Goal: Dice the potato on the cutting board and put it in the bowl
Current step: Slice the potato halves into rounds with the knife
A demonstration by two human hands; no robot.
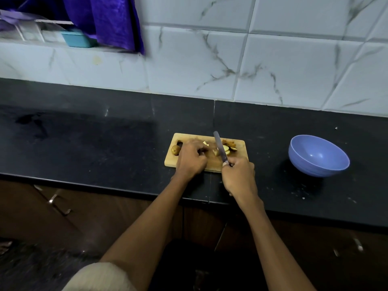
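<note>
A small wooden cutting board (241, 147) lies on the black counter. Cut potato pieces (226, 148) are scattered on it, and a whole-looking brown potato piece (175, 150) sits at its left end. My left hand (192, 157) rests curled over the board's middle; what its fingers hold is hidden. My right hand (239, 174) grips the handle of a knife (219, 147) whose blade points away across the potato slices. A blue bowl (319, 155), with nothing inside, stands on the counter to the right of the board.
The black counter (84, 143) runs left and right, with its front edge just below the board. A marbled tile wall (231, 59) rises behind. A ledge at the upper left holds a teal container (78, 39) and a purple cloth (109, 19).
</note>
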